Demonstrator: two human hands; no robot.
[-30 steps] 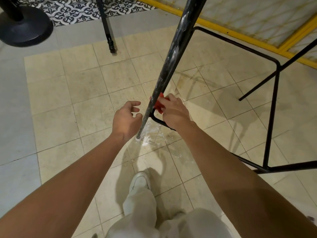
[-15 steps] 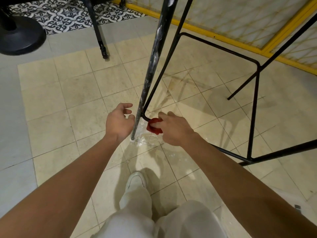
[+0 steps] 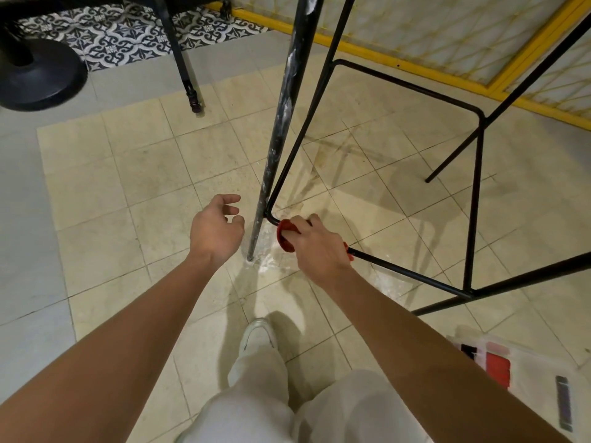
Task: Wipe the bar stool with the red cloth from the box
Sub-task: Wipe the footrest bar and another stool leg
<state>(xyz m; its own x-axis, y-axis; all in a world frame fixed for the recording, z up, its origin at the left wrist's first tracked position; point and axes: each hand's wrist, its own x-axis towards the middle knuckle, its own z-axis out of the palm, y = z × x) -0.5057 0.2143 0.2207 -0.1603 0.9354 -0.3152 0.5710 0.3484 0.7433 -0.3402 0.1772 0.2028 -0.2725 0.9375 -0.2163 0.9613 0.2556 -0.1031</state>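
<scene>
The bar stool (image 3: 473,199) stands as a black metal frame. Its nearest leg (image 3: 278,148) is streaked with white. The leg's long axis drops from 12 o'clock at the top edge, leaning slightly left, to a foot near the middle of the view, where white dust (image 3: 267,262) lies on the tiles.

From a rounded bend just right of that foot, the thin footrest rail (image 3: 409,273) runs toward 4 o'clock. It ends at a joint with an upright bar, and a second rail climbs from the bend toward 12 o'clock.

The red cloth (image 3: 284,236) sits on the rail right at the bend, bunched, with a small tail showing at the wrist side. It probably wraps fully round the rail, though the hand hides that.

The right hand (image 3: 315,247) grips the cloth with its fingers curled over the rail and knuckles up. Its forearm comes in from 5 o'clock. Beyond the wrist, the rail is uncovered as far as the joint.

The left hand (image 3: 216,233) hovers at 9 o'clock of the leg. It is close beside the leg and seemingly apart from it, with fingers loosely curled round nothing. Cream floor tiles (image 3: 128,203) stretch toward 9 o'clock to a grey border.

A clear plastic box (image 3: 527,372) lies at 4 o'clock near the edge, with blurred red and black contents. A white shoe (image 3: 256,335) points toward 12 o'clock below the hands.
</scene>
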